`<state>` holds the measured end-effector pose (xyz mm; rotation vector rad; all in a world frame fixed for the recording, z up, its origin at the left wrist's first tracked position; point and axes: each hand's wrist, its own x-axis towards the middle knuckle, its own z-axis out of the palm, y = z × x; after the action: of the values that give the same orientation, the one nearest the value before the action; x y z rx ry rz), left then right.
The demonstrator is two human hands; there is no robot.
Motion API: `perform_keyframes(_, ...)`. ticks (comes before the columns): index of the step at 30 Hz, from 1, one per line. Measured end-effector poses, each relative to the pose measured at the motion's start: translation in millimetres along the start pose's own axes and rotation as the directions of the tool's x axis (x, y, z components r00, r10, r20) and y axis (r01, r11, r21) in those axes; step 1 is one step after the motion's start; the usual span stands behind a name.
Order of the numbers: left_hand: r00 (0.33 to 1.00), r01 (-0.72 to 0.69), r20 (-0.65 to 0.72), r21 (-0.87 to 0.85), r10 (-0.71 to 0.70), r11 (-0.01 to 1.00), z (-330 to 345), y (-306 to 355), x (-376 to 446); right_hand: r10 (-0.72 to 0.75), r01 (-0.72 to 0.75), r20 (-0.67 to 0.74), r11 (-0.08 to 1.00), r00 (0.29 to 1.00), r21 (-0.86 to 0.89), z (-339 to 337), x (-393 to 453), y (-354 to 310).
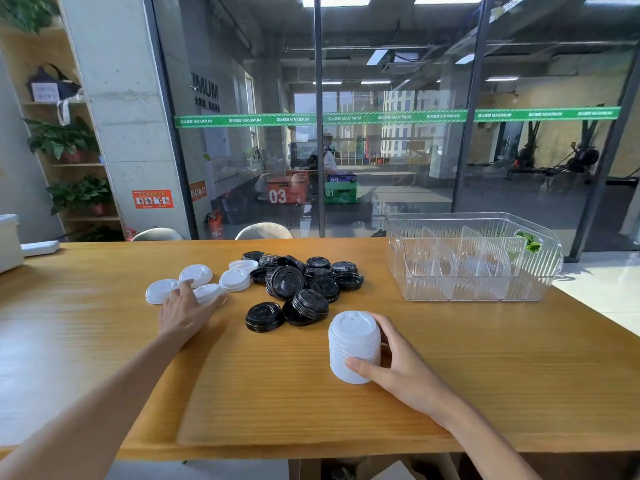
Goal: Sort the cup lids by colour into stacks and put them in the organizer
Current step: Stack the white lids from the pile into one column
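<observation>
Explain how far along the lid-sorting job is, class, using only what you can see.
Done: a tall stack of white lids stands on the table, gripped by the right hand.
In hand: the left hand reaches onto the loose white lids.
Left: the black lids lie in an unsorted pile, and the clear organizer holds no lids yet.

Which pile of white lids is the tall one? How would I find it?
Start at the wooden table and look at its near side, in front of the heap of black lids. The tall white lid stack stands there, gripped by the right hand. The other white lids lie loose and low by the left hand.
</observation>
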<state>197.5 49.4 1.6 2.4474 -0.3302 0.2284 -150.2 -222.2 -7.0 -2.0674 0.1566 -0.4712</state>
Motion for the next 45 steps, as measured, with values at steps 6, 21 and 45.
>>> perform_keyframes(6,0.999,0.047,-0.027,0.009,-0.047,0.999,0.8,5.7,1.2,0.003,-0.002,0.008,1.000,1.000,-0.016,-1.6,-1.9,-4.0)
perform_keyframes(21,0.986,-0.126,-0.140,-0.312,0.085,0.942,-1.6,16.3,-18.6,0.002,-0.002,0.013,1.000,1.000,-0.017,-2.2,-2.8,-6.9)
perform_keyframes(45,0.774,-0.456,-0.011,-0.703,0.633,0.545,22.8,138.0,-173.3,0.041,-0.041,-0.016,0.999,0.999,0.024,-0.4,-3.4,-5.1)
